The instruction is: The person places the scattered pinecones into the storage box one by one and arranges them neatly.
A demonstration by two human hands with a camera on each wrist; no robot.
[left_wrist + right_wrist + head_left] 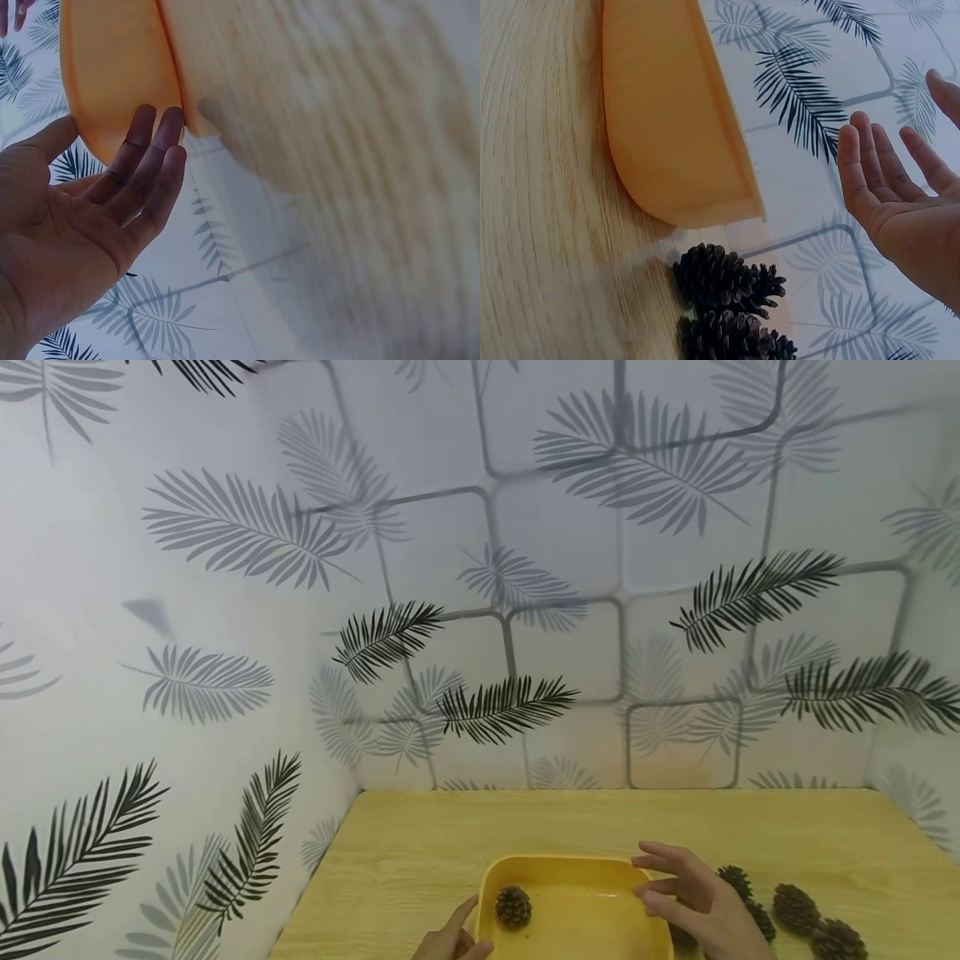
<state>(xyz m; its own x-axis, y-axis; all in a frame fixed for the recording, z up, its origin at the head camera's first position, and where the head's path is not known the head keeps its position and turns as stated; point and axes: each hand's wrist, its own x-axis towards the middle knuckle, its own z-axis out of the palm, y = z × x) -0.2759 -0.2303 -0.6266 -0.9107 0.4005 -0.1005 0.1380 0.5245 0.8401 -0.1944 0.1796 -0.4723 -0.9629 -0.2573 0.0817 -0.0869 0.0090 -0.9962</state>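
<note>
tray (pixel 585 918): yellow, upright at the near middle of the worktop (pixel 420 835), between both hands; its near edge is out of frame.
cone in tray (pixel 513 907): lies alone toward the far left corner.
other cones (pixel 797 908): grouped on the worktop, right of the tray, partly behind the right hand.
left hand (pixel 447 941): lightly holds the tray's left side, thumb at the rim, fingers along the outer wall.
right hand (pixel 705 902): fingers spread fairly wide, loosely bent, holding nothing, raised by the tray's right rim; the right wrist view shows it apart from the tray.
step: seems to be moving cones between worktop and tray, probably inward, with the right hand between grasps.
next move: likely calls for the right hand to lower to the right and close round one cone, the left steadying the tray.
</note>
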